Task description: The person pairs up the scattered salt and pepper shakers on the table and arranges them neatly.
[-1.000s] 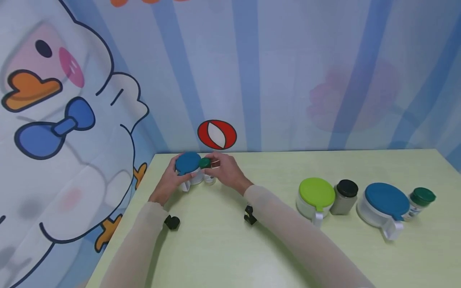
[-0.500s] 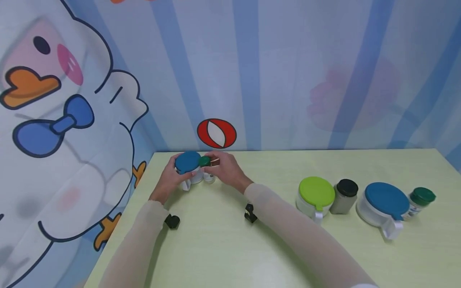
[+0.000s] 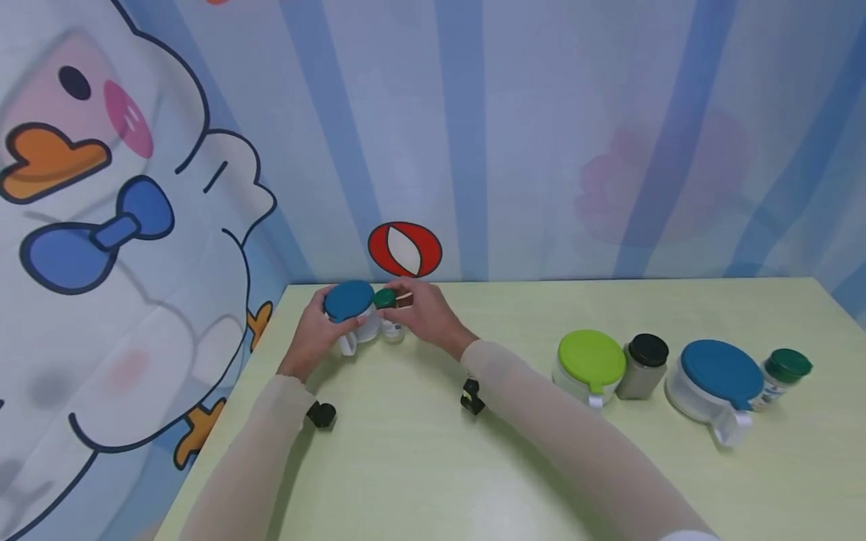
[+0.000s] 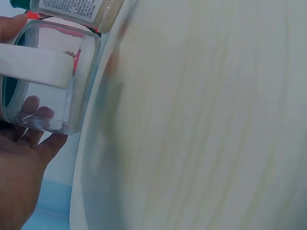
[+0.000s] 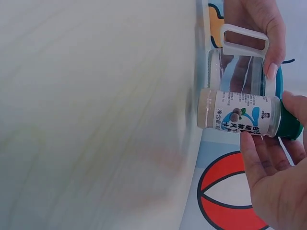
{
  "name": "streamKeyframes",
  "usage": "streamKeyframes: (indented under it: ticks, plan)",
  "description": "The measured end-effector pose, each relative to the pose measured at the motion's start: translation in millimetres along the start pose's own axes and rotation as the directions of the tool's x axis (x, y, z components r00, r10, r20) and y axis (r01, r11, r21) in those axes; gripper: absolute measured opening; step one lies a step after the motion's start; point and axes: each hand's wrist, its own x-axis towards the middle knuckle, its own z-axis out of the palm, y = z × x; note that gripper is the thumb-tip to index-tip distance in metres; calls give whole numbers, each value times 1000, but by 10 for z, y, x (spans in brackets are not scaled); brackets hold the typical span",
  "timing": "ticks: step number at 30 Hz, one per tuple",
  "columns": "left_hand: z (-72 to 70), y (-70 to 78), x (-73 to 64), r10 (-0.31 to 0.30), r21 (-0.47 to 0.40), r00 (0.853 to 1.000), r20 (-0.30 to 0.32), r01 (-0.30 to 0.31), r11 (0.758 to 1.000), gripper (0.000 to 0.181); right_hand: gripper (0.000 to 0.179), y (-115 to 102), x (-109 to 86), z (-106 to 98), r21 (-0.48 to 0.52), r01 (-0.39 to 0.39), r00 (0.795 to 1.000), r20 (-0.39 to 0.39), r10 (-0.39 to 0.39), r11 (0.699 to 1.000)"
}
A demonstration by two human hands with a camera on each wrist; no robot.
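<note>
Near the table's far left corner, my left hand point(image 3: 311, 330) grips a clear jar point(image 3: 349, 299) with a blue lid and white handle. In the left wrist view, my fingers show through the clear wall of the jar point(image 4: 55, 103). My right hand point(image 3: 429, 319) holds a small spice bottle point(image 3: 392, 330) by its green cap, between thumb and fingers. The label of the bottle point(image 5: 244, 112), printed with a blue picture and dark writing, faces the right wrist camera. Both containers stand upright side by side, the bottle right against the jar in this view.
To the right on the table point(image 3: 406, 466) stand a green-lidded jar point(image 3: 591, 359), a black-capped spice bottle point(image 3: 643, 368), a larger blue-lidded jar point(image 3: 720, 372) and a green-capped bottle point(image 3: 785, 368), in a row. A printed backdrop point(image 3: 528, 150) rises behind the far edge.
The head view has shifted slightly. Both hands stay on the jar and the spice bottle, with almost no movement.
</note>
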Motion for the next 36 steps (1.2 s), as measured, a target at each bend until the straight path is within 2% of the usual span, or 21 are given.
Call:
streamKeyframes:
  ticks: [7, 17, 28, 36]
  plan:
    - [-15, 64, -38, -4, 28, 1000, 11, 4, 1000, 99, 39, -55, -39, -50, -33, -32, 999, 7, 32, 999]
    - [-14, 133, -182, 41, 31, 999, 22, -41, 999, 97, 35, -136, -159, -194, -98, -112, 994, 6, 113, 989]
    - [56, 241, -333, 87, 43, 996, 29, -89, 995, 94, 35, -266, -353, -392, -111, -128, 992, 1, 129, 985]
    - [134, 346, -452, 114, 49, 993, 43, -116, 992, 92, 32, -385, -487, -520, -144, -164, 985, 38, 171, 976]
